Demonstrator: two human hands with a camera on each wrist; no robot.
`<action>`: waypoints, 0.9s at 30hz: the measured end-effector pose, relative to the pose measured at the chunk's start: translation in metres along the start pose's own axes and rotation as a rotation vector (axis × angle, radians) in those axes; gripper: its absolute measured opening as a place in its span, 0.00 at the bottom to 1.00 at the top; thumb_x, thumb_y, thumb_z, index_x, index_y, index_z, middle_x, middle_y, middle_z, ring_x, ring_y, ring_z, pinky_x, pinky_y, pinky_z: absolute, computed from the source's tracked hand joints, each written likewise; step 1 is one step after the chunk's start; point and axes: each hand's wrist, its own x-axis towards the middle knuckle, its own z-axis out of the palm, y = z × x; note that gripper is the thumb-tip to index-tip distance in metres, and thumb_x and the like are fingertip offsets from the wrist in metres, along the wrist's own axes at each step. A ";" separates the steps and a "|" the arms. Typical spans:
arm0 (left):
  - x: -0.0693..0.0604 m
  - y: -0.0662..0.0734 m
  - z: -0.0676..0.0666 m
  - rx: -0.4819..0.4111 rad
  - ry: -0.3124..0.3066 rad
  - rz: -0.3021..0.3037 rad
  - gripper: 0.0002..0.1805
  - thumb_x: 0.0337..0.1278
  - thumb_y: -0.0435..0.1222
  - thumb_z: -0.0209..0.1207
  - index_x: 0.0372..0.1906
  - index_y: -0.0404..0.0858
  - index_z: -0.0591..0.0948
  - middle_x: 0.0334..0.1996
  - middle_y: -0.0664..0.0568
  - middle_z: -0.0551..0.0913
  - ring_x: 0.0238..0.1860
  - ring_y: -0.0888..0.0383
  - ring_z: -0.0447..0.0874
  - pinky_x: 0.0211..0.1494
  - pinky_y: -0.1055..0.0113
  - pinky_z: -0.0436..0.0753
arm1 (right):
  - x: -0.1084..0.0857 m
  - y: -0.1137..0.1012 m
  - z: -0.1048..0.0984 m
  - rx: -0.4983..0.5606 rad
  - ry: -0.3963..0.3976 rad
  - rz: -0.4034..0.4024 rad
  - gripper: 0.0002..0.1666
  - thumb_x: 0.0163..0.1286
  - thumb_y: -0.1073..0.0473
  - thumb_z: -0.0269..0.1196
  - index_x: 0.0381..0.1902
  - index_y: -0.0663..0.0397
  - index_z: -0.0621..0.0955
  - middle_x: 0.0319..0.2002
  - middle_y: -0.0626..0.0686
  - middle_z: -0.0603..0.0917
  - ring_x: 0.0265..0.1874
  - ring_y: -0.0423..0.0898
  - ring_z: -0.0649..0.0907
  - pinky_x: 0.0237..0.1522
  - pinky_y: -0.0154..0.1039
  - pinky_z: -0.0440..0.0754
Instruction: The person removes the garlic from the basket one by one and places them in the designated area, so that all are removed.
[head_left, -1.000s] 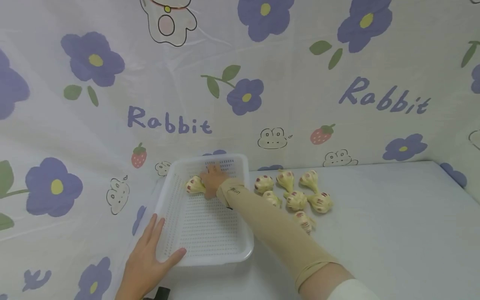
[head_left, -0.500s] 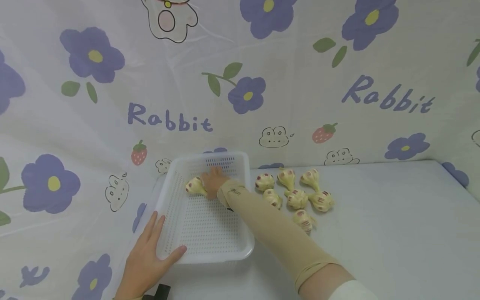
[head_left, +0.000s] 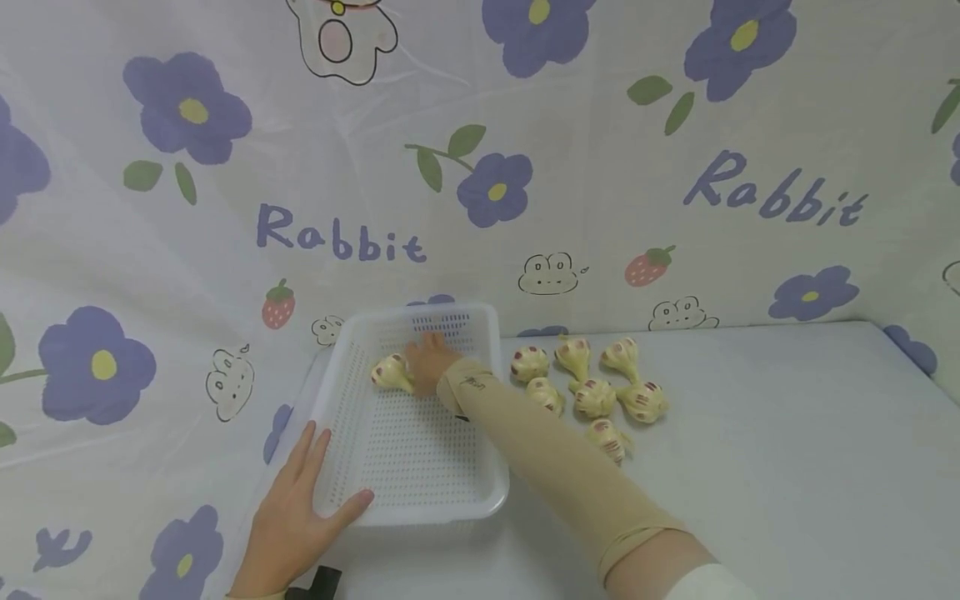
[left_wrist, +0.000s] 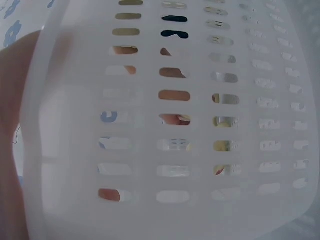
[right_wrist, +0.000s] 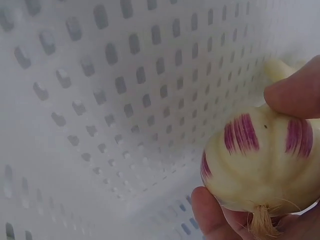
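A white perforated plastic basket stands on the table. My right hand is inside its far part and holds a garlic bulb between thumb and fingers. That bulb is cream with purple streaks and a tuft of dry roots; in the head view the hand hides it. Another garlic bulb lies in the basket just left of this hand. At the near left corner my left hand rests on the rim, its fingers straight along the side and its thumb over the front edge. The basket wall fills the left wrist view.
Several garlic bulbs lie grouped on the pale table to the right of the basket, partly behind my right forearm. A patterned cloth hangs behind the table and along the left side.
The hands and basket hold nearly the same places over this second. The head view has shifted slightly, and the right hand has barely moved inside the basket.
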 end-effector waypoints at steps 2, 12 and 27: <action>0.000 0.000 0.000 0.001 -0.006 -0.002 0.57 0.55 0.66 0.67 0.81 0.39 0.62 0.84 0.42 0.55 0.78 0.34 0.62 0.69 0.32 0.71 | -0.002 0.001 -0.001 -0.006 0.017 -0.008 0.36 0.65 0.54 0.71 0.69 0.52 0.71 0.63 0.62 0.72 0.65 0.57 0.71 0.58 0.51 0.85; 0.002 0.003 0.000 0.010 -0.039 -0.024 0.57 0.56 0.67 0.65 0.82 0.39 0.61 0.84 0.42 0.53 0.79 0.34 0.60 0.70 0.30 0.70 | -0.020 -0.009 -0.026 -0.045 0.040 -0.030 0.42 0.66 0.49 0.71 0.73 0.51 0.68 0.66 0.62 0.71 0.66 0.56 0.71 0.61 0.51 0.84; 0.001 0.004 -0.004 0.010 -0.022 0.007 0.56 0.57 0.65 0.66 0.81 0.37 0.61 0.83 0.39 0.55 0.77 0.32 0.62 0.69 0.28 0.70 | -0.045 -0.031 -0.062 -0.028 0.065 -0.134 0.38 0.71 0.39 0.68 0.68 0.54 0.70 0.60 0.60 0.71 0.58 0.52 0.72 0.53 0.44 0.84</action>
